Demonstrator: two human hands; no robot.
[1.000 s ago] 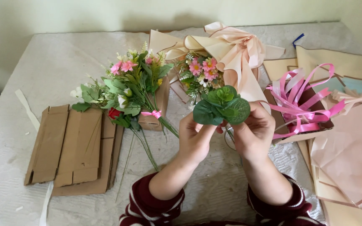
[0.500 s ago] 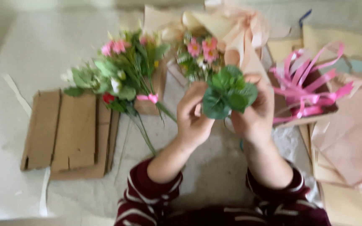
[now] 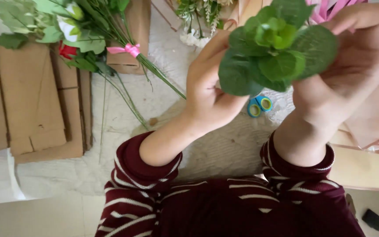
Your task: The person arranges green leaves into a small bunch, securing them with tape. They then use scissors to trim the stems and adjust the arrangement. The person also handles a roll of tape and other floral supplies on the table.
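Both of my hands hold a sprig of round green leaves (image 3: 273, 52) up close to the camera, above the table. My left hand (image 3: 207, 92) grips it from the left, fingers curled behind the leaves. My right hand (image 3: 347, 74) cups it from the right. The sprig's stem is hidden between my palms. Under the leaves, small blue scissor handles (image 3: 259, 105) lie on the pale cloth.
A bouquet (image 3: 84, 39) tied with a pink bow lies at the upper left, its stems pointing toward my left hand. Flattened brown cardboard (image 3: 31, 101) lies at the left. Tan wrapping paper (image 3: 373, 127) and pink ribbon (image 3: 325, 11) are at the right.
The camera has dipped closer and lower, so my hands and the leaves fill more of the view. Both hands keep their hold on the sprig.
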